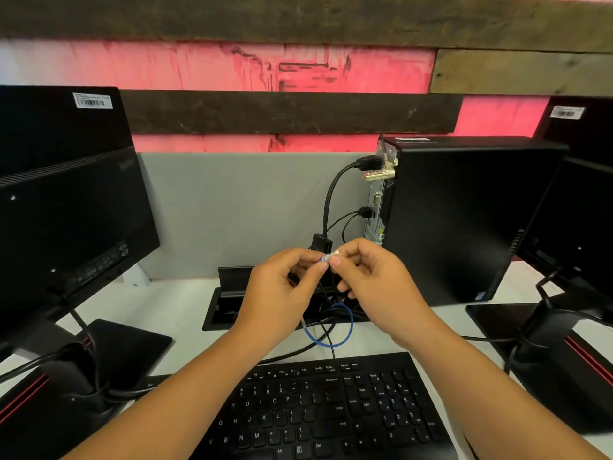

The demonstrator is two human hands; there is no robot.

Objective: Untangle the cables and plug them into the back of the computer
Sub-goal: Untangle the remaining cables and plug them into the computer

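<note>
The small black desktop computer [464,220] stands upright on the desk, its rear panel turned leftward with two black cables [331,200] already plugged in. The blue network cable [345,330] loops over the desk's cable well [219,310]. Both the left hand [285,287] and the right hand [374,277] pinch its clear plug [328,258] (orientation too small to read). Pushed in tab-wrong, it may jam; the loop could snag neighbouring leads.

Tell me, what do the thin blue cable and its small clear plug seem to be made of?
Thin blue cable: likely flexible rubbery plastic jacket, matte; it hangs in a soft loop. Small clear plug, pinched by left hand and right hand: probably hard transparent plastic, slightly glossy.
</note>
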